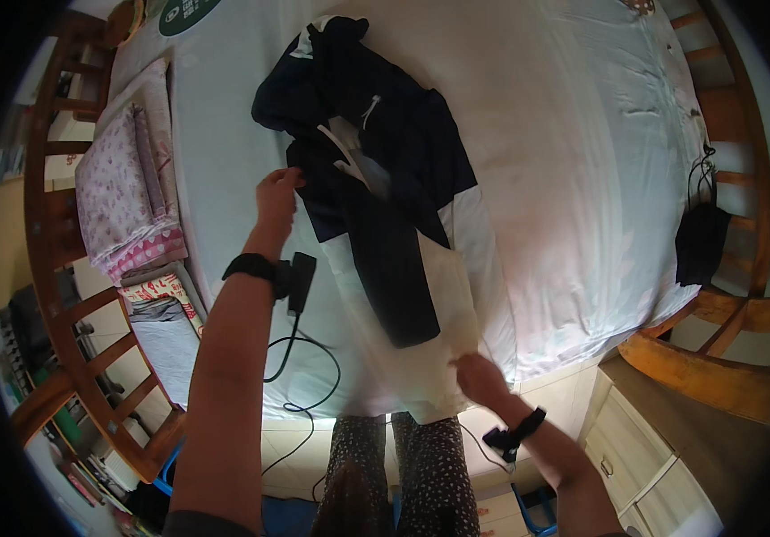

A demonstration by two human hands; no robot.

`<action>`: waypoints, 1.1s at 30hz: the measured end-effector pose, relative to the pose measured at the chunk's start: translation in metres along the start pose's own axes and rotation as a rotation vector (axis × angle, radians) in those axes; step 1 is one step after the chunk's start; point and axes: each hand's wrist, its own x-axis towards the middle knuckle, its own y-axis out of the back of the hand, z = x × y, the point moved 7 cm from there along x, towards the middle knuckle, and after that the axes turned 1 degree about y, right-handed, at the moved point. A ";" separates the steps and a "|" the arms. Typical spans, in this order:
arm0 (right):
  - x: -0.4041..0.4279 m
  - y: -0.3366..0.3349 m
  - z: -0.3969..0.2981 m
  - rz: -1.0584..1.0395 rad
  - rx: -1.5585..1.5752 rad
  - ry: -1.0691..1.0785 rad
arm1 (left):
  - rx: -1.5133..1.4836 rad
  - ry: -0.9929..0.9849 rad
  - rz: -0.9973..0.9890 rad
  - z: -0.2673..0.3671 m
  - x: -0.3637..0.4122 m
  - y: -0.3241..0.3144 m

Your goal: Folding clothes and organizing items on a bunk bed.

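Observation:
A black and cream hooded jacket [411, 148] lies lengthwise on the bed in front of me, hood away from me. A white zipper edge and a white drawstring show near its neck. One sleeve [395, 288], black along its length, lies folded down over the cream lower part. My left hand [279, 194] pinches the black cloth at the jacket's left side. Near the lower right of the cream hem is my right hand [483, 380], its fingertips at the cloth; whether they grip it is unclear.
Folded floral bedding [116, 181] and folded clothes [163, 335] lie along the left by a wooden bed rail [56, 268]. A black cable [339, 369] loops from my left wrist device. A black bag or cloth [701, 245] hangs at the right rail. A pale cabinet [633, 456] stands lower right.

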 end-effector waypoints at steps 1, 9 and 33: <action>0.021 0.033 0.003 0.182 0.081 -0.042 | 0.189 -0.087 0.007 0.005 0.008 0.011; 0.247 0.198 -0.070 0.569 0.025 0.272 | 1.077 -0.230 -0.194 -0.051 0.038 0.023; 0.372 0.319 -0.030 0.799 -0.169 -0.127 | 1.028 0.149 -0.335 -0.040 0.036 0.009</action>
